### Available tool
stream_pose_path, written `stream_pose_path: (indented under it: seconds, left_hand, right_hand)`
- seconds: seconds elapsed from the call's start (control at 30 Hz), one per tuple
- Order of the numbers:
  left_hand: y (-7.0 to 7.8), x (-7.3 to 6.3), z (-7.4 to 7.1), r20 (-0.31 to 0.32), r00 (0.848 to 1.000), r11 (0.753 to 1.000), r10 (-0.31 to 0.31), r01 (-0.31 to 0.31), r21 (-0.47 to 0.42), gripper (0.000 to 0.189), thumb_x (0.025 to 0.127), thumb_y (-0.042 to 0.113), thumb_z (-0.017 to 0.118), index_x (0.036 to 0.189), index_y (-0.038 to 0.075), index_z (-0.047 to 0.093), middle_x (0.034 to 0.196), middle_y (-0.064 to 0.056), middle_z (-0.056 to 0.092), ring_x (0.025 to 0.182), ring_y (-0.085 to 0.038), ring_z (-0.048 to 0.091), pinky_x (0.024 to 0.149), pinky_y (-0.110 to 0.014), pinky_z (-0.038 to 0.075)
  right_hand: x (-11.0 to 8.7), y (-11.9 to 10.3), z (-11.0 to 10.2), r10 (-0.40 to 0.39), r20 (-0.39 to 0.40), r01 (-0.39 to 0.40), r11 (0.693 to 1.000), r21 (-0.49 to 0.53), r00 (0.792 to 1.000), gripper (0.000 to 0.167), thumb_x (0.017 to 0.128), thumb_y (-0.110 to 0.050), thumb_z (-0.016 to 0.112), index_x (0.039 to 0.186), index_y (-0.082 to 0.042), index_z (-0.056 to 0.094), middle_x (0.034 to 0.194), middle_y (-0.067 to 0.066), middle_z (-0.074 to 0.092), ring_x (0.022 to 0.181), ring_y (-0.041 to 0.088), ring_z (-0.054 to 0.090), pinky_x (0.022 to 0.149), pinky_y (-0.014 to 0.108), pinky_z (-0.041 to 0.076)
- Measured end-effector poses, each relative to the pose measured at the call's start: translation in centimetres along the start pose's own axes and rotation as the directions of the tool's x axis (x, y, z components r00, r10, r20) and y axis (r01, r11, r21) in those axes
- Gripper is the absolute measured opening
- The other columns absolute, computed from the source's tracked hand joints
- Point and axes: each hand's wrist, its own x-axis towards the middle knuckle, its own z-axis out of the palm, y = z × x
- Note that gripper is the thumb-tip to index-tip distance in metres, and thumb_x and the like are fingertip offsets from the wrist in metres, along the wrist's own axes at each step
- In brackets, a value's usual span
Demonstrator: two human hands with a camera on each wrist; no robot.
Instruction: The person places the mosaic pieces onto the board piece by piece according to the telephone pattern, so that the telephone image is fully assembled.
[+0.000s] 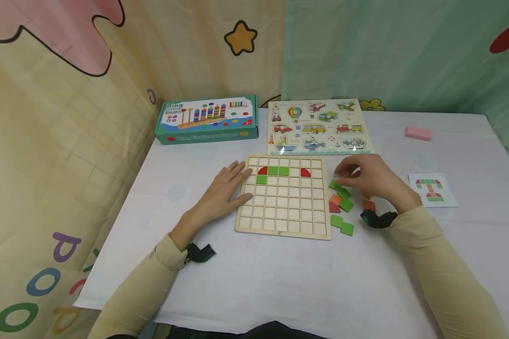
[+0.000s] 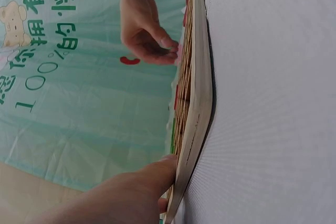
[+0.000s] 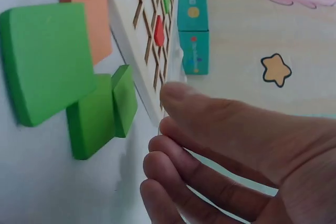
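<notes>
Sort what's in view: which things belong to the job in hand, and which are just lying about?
Likely part of the job:
wooden grid board, touched by the left hand
loose tiles near the right hand
tiles set in the grid
pattern card

Apparently just lying about:
Ring Challenge Game box
vehicle puzzle board
pink block

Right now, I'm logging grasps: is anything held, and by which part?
Nothing: the right hand looks empty; the left hand touches the grid board at its left edge.

Left hand [image 1: 222, 190]: lay palm down, fingers extended | Right hand [image 1: 370, 175]: hovered, fingers loosely bent | Forearms [image 1: 142, 285]: angled inward, sleeved.
</notes>
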Motion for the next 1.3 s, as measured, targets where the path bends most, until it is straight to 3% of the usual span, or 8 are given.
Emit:
stream_pose_path:
  seconds: [0.13, 0.27, 0.53, 0.73, 1.1, 1.3]
  left_hand:
    - [0.0, 0.0, 0.0, -0.006, 1.000, 1.000, 0.005, -0.005, -0.002, 0.072, 0.105, 0.043, 0.063, 0.164, 0.011, 0.037, 0.174, -0.015, 0.024, 0.164, -0.034, 0.013, 0.135, -0.051, 0.008]
    - [0.0, 0.1, -0.1, -0.010, 1.000, 1.000, 0.007, -0.007, 0.000, 0.073, 0.105, 0.043, 0.063, 0.164, 0.011, 0.037, 0.175, -0.015, 0.024, 0.164, -0.033, 0.013, 0.135, -0.051, 0.008]
    - [0.1, 0.2, -0.2, 0.000, 1.000, 1.000, -0.006, 0.006, -0.004, 0.071, 0.105, 0.041, 0.063, 0.164, 0.011, 0.037, 0.174, -0.014, 0.025, 0.164, -0.032, 0.013, 0.135, -0.049, 0.008]
    - [0.2, 0.0, -0.3, 0.002, 1.000, 1.000, -0.014, 0.014, -0.007, 0.071, 0.105, 0.041, 0.063, 0.164, 0.010, 0.037, 0.174, -0.014, 0.025, 0.164, -0.033, 0.014, 0.135, -0.050, 0.008]
    - [0.0, 0.1, -0.1, -0.002, 1.000, 1.000, -0.007, 0.007, 0.000, 0.072, 0.105, 0.042, 0.063, 0.164, 0.011, 0.038, 0.175, -0.014, 0.025, 0.164, -0.033, 0.014, 0.134, -0.052, 0.009]
    - [0.1, 0.1, 0.0, 0.001, 1.000, 1.000, 0.000, 0.000, -0.002, 0.072, 0.105, 0.042, 0.063, 0.164, 0.012, 0.038, 0.175, -0.014, 0.025, 0.164, -0.033, 0.014, 0.134, -0.052, 0.009]
  right_hand:
    - [0.2, 0.1, 0.2, 0.012, 0.041, -0.012, 1.000, -0.011, 0.999, 0.029, 0.086, -0.024, 0.090, 0.105, -0.006, 0.077, 0.093, 0.005, 0.072, 0.088, 0.021, 0.064, 0.082, 0.036, 0.055]
    - [0.5, 0.0, 0.6, -0.004, 0.050, 0.005, 1.000, -0.024, 0.999, 0.028, 0.083, -0.017, 0.091, 0.104, -0.005, 0.076, 0.093, 0.007, 0.072, 0.087, 0.022, 0.063, 0.080, 0.035, 0.054]
    - [0.6, -0.2, 1.1, -0.028, 0.023, 0.029, 0.998, -0.052, 0.999, 0.024, 0.084, -0.009, 0.087, 0.103, -0.002, 0.076, 0.093, 0.009, 0.072, 0.087, 0.024, 0.064, 0.082, 0.040, 0.056]
    - [1.1, -0.8, 1.2, -0.080, -0.042, 0.077, 0.994, -0.073, 0.996, 0.023, 0.082, -0.011, 0.086, 0.102, -0.005, 0.076, 0.095, 0.007, 0.072, 0.088, 0.023, 0.063, 0.084, 0.043, 0.057]
    - [5.5, -4.0, 2.1, -0.210, -0.056, 0.204, 0.975, -0.086, 0.976, 0.020, 0.083, -0.010, 0.085, 0.100, -0.005, 0.075, 0.095, 0.007, 0.073, 0.087, 0.023, 0.066, 0.082, 0.042, 0.056]
    - [7.3, -4.7, 3.1, -0.221, -0.013, 0.220, 0.974, -0.055, 0.975, 0.021, 0.086, -0.010, 0.086, 0.103, -0.004, 0.076, 0.098, 0.010, 0.075, 0.088, 0.024, 0.067, 0.084, 0.043, 0.057]
